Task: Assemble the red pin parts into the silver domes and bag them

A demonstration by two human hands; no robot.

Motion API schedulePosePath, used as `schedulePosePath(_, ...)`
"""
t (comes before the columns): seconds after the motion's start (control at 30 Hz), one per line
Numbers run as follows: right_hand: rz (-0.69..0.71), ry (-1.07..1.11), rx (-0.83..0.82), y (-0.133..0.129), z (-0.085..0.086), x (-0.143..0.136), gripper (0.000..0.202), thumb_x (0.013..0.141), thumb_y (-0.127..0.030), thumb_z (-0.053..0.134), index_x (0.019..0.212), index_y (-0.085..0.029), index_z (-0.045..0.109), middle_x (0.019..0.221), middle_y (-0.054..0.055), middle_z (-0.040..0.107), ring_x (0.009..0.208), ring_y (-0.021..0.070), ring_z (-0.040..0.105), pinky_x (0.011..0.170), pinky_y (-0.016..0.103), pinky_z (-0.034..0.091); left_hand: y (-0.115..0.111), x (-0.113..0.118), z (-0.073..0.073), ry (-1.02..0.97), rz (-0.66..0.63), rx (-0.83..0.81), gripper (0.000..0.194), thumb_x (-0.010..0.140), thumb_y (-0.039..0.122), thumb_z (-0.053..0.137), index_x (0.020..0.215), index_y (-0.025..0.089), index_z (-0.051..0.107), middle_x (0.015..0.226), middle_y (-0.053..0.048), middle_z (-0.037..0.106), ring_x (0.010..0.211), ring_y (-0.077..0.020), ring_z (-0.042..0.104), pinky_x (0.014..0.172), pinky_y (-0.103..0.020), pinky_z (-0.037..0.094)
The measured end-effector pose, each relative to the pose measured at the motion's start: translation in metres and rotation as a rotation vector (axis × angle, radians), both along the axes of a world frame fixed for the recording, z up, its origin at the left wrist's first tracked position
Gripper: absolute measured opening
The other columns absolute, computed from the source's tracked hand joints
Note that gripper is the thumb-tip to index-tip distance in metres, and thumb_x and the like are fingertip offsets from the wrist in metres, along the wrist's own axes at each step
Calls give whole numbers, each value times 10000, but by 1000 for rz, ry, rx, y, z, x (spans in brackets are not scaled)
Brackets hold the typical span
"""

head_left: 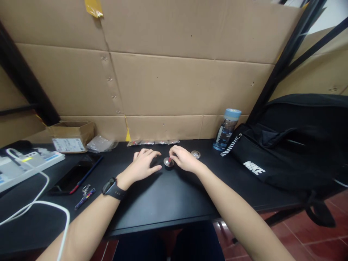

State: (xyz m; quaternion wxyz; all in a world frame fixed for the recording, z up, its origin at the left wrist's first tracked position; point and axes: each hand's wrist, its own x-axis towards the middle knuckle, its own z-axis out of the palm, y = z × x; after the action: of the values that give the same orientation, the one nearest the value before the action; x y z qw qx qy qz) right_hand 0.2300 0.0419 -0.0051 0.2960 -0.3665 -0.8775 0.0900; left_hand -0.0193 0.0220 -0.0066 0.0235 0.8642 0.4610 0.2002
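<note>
My right hand (182,158) is narrowed to a fingertip pinch on the red cord (170,159) at the middle of the metal disc (167,164), which is just left of those fingers, between my two hands. I cannot tell whether its rim touches the desk (152,210). My left hand (143,164) is spread wide, thumb and forefinger apart, near the disc but holding nothing. To handle this well, I judge, I want the pinch close to the disc's centre, so it doesn't tip, and my left fingers at its rim to steady it. The other disc (195,154) lies just beyond my right wrist, which should clear it.
</note>
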Motion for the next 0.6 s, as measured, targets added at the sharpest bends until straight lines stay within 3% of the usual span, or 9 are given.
schedulePosePath(0.23, -93, -100, -45, 7, -1, 11, 105, 898, -110, 578, 819, -179, 589, 935, 52, 612, 891, 173, 557, 851, 291, 427, 20, -37, 5, 65, 143, 34, 277, 871, 316, 545, 1103, 306, 696, 1218, -66, 687, 1181, -334, 531, 911, -472, 403)
schedulePosePath(0.4, -84, -109, -39, 9, -2, 12, 114, 878, -90, 589, 802, -171, 614, 890, 46, 616, 879, 176, 569, 828, 289, 426, 29, -51, -1, 73, 147, 46, 348, 795, 168, 552, 1035, 338, 737, 1127, -52, 723, 1112, -318, 583, 874, -427, 426)
schedulePosePath(0.6, -128, -125, -56, 15, 4, 33, 58, 890, -220, 658, 919, -171, 670, 952, 62, 651, 885, 183, 616, 824, 306, 459, 30, -50, -4, 72, 104, 7, 246, 743, 211, 673, 939, 340, 744, 993, -38, 728, 1013, -292, 622, 799, -370, 421)
